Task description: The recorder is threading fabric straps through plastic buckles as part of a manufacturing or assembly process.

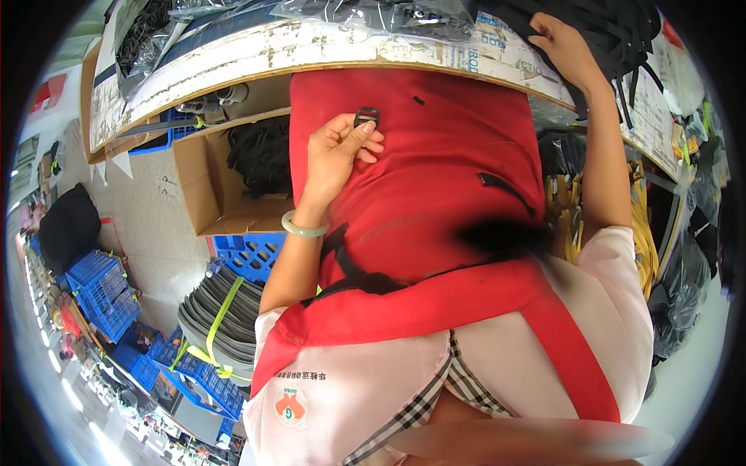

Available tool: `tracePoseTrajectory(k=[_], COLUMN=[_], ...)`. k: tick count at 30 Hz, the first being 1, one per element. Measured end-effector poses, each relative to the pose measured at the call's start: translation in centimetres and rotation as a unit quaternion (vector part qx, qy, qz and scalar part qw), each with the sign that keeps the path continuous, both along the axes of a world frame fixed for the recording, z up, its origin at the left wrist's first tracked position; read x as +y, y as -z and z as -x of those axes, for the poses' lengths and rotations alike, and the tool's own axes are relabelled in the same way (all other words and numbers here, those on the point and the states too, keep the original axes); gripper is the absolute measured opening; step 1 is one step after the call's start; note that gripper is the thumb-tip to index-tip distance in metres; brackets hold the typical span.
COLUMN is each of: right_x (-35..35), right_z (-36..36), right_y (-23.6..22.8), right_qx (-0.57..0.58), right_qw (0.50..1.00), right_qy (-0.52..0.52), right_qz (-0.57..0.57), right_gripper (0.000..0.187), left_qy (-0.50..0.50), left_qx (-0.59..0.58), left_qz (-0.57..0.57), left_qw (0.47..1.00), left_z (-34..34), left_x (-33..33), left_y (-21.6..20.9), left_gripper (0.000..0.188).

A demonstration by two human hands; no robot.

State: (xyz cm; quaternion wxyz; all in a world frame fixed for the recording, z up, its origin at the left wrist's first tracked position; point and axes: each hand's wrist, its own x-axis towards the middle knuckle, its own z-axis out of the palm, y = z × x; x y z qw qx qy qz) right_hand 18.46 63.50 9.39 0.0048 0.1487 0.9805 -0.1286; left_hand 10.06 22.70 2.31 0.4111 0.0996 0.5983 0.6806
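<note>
Two hands in the head view, then: what is each doing?

— The left hand, a pale green bangle at its wrist, is closed in a pinch on a small black buckle, held up in front of a red apron. The right hand lies palm down, fingers spread loosely, on a heap of black straps at the far right of the bench. I cannot tell whether it has gripped one.

What stage does that look like?

— My reading: buckle ready in one hand, the other feeling for a strap. Hands are well apart. Drawing a single strap out would call for separating it from the tangle and carrying it across to the buckle.

Anything around or in the way?

— The straps overlap thickly, so several could lift together. Clear bags of dark parts lie along the bench top. Below its worn edge sits an open carton with more black webbing, blue crates, and a grey bundle tied with yellow band. Yellow straps hang by the right forearm
</note>
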Motion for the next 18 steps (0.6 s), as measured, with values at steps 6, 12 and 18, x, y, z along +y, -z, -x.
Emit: tracePoseTrajectory(k=[6, 12, 18], right_x=[-5.9, -19.3, -21.1], right_z=[-1.7, -1.0, -0.8], right_y=[-4.2, -1.4, 1.7], right_qx=[0.089, -0.001, -0.088], right_qw=[0.986, 0.85, 0.753], right_qy=[0.067, 0.009, 0.086], right_qz=[0.128, 0.526, 0.647], right_gripper=[0.029, 0.022, 0.026], left_qy=[-0.033, -0.065, -0.06], left_qx=[0.004, -0.047, 0.027], left_qz=[0.015, -0.042, -0.061], left_qw=[0.999, 0.996, 0.996], left_z=[-0.4, -0.8, -1.2], left_x=[1.7, 2.5, 2.3], left_y=[-1.2, -1.8, -1.8], left_gripper=[0.02, 0.017, 0.016])
